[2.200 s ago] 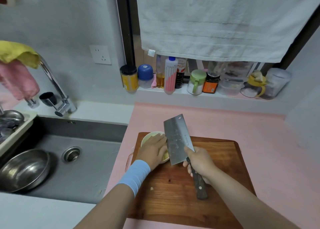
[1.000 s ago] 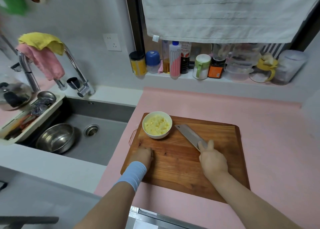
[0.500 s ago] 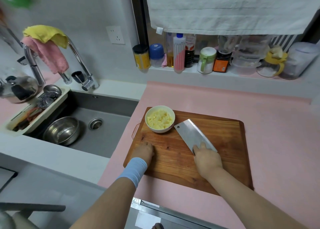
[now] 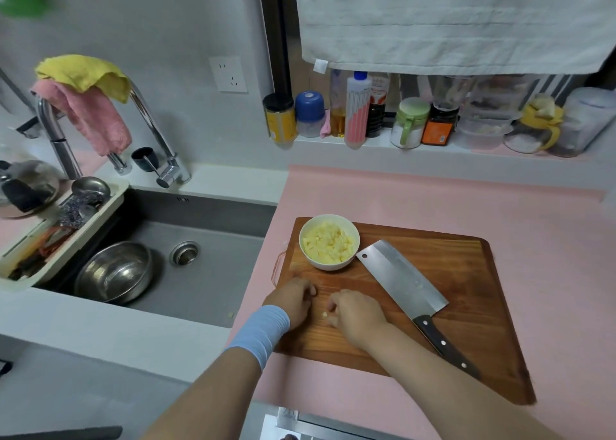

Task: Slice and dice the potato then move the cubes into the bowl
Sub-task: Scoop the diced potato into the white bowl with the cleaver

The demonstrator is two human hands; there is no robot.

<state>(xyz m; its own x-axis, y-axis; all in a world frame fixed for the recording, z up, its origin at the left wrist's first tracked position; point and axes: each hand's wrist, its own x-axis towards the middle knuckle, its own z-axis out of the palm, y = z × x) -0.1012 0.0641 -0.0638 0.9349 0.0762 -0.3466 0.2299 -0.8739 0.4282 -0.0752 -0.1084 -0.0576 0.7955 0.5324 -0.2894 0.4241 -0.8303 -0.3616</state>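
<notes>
Cleaver (image 4: 400, 279) laid down — right hand (image 4: 358, 316) joins left hand (image 4: 295, 301) at bowl's (image 4: 328, 266) six o'clock, fingers curled, grips unclear; one scrap (image 4: 325, 314) remains.

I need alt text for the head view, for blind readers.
The left hand and right hand flank a small potato piece on a wooden cutting board. Behind them a white bowl holds potato cubes; a cleaver lies to the right.

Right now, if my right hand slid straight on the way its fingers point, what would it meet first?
Probably the small potato piece on the cutting board, just ahead of your right hand; beyond it, your left hand. Heights are unclear.
</notes>
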